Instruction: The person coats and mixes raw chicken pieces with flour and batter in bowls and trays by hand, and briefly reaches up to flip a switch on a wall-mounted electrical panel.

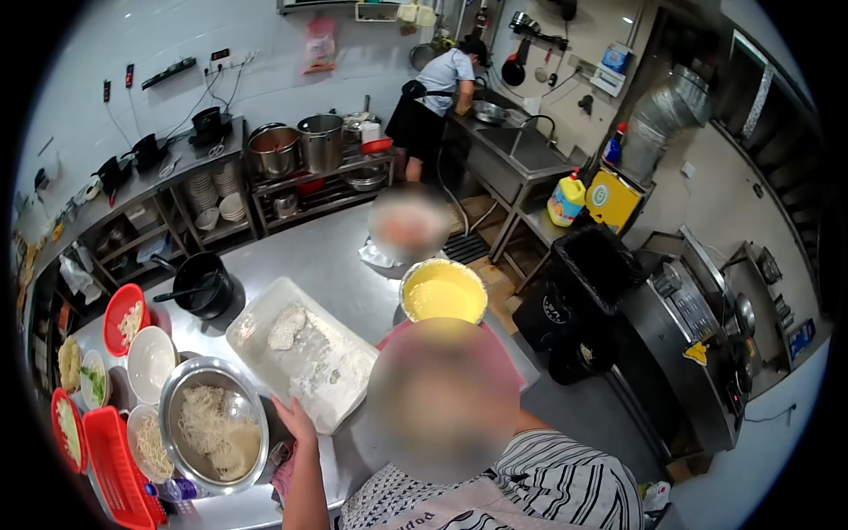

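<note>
My left hand (296, 420) is beside the near edge of a white rectangular tray (265, 309), its fingers stretched out; whether they touch the tray is unclear. White flour and a floured piece (287, 327) lie in the tray. Left of the hand stands a large steel bowl (172, 437) with pale noodle-like shreds (212, 424). My right forearm (533, 422) reaches into a blurred patch that hides my right hand and anything it holds. A pink surface shows around that patch. Beyond it sits a tub of yellow batter (446, 291).
A black pot (203, 287), a red bowl (125, 320), a white bowl (152, 364) and a red basket (119, 468) crowd the table's left. Another person (439, 97) stands bent at the sink counter. Black bins (543, 318) stand right of the table. A second blur covers something reddish.
</note>
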Demonstrator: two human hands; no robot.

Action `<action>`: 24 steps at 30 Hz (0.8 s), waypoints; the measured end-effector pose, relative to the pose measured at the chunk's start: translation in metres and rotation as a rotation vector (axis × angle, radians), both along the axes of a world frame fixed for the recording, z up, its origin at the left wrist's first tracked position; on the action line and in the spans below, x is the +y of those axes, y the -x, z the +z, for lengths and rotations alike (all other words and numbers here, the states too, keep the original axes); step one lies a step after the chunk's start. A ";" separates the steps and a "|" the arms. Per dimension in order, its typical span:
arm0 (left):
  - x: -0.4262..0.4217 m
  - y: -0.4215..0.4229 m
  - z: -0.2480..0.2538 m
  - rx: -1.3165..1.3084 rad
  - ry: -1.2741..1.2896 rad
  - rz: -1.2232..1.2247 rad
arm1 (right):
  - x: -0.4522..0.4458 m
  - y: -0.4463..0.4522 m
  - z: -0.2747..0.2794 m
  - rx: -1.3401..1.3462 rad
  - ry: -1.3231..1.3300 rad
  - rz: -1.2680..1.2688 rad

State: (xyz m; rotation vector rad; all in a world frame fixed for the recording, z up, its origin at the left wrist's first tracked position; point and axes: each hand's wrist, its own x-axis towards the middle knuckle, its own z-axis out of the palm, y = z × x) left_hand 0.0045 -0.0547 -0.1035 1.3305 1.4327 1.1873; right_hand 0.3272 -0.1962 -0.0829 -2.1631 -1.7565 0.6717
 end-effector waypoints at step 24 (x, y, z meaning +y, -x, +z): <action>-0.001 -0.010 0.016 0.099 0.029 0.092 | 0.153 0.136 0.115 -0.034 -0.055 0.424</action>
